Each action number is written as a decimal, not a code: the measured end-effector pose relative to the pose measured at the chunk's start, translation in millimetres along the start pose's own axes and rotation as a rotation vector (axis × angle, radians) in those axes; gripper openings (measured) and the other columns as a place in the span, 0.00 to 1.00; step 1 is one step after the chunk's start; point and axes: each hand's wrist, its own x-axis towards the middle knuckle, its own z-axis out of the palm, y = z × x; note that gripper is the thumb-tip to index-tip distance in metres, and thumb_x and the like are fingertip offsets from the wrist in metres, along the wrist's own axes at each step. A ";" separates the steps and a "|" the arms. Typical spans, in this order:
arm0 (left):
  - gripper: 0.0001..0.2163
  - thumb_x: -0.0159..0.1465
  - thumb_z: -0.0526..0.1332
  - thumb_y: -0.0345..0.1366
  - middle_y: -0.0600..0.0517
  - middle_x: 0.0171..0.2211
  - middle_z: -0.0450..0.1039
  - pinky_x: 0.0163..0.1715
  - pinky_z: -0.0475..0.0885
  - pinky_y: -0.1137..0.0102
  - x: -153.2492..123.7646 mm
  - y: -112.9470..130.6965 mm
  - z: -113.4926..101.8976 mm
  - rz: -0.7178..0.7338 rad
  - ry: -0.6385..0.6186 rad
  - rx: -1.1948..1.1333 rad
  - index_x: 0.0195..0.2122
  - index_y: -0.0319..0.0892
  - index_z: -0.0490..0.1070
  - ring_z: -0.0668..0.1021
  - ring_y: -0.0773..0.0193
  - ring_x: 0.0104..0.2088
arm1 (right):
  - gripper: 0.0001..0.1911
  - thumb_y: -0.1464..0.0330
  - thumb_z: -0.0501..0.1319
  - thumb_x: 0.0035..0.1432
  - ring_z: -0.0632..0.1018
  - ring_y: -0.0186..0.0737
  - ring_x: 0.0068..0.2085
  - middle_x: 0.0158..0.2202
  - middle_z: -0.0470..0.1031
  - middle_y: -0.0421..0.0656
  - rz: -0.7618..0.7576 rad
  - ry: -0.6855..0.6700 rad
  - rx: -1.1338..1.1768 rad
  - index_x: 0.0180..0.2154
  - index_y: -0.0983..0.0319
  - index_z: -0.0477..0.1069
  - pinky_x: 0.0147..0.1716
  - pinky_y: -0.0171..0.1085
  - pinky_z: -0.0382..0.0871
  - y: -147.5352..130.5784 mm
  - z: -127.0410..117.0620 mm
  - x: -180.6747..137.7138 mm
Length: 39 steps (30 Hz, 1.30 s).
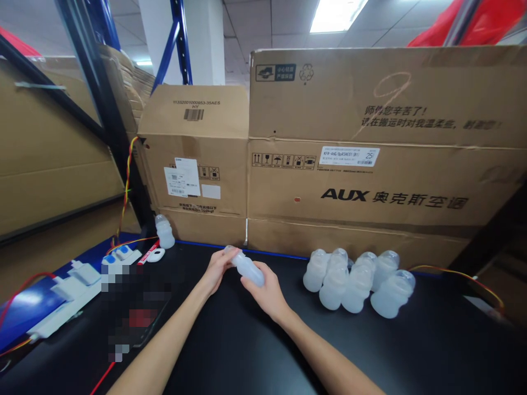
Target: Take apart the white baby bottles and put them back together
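One bottle (250, 270) | left hand (216, 270) fingers pinching its top | right hand (268, 292) fingers curled round its body

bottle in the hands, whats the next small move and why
Probably a small twist at the cap end with the left hand, the right hand steadying the bottle. The left fingers pinch the cap end, the right hand wraps the body, and the bottle is tilted above the table. Whether the cap is tight cannot be told.
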 end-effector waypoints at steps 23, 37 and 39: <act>0.21 0.52 0.72 0.53 0.50 0.33 0.79 0.41 0.75 0.68 -36.0 -21.9 54.9 0.162 -0.082 0.296 0.37 0.42 0.73 0.81 0.59 0.35 | 0.37 0.59 0.69 0.60 0.59 0.66 0.71 0.71 0.60 0.51 -0.081 -0.172 -0.349 0.68 0.60 0.67 0.72 0.61 0.45 -9.0 -49.6 -67.8; 0.37 0.38 0.77 0.60 0.45 0.39 0.83 0.46 0.76 0.63 15.2 7.5 -43.4 0.005 0.325 0.330 0.44 0.38 0.77 0.83 0.50 0.43 | 0.35 0.47 0.57 0.67 0.52 0.59 0.74 0.73 0.48 0.32 0.251 -0.288 -0.987 0.71 0.38 0.50 0.71 0.67 0.48 20.8 -287.3 -190.6; 0.38 0.39 0.77 0.59 0.44 0.41 0.83 0.46 0.76 0.62 14.1 5.3 -41.1 -0.010 0.314 0.331 0.46 0.38 0.78 0.83 0.49 0.44 | 0.38 0.45 0.58 0.64 0.53 0.58 0.74 0.73 0.49 0.32 0.284 -0.120 -1.057 0.71 0.39 0.51 0.72 0.65 0.46 43.4 -331.7 -207.3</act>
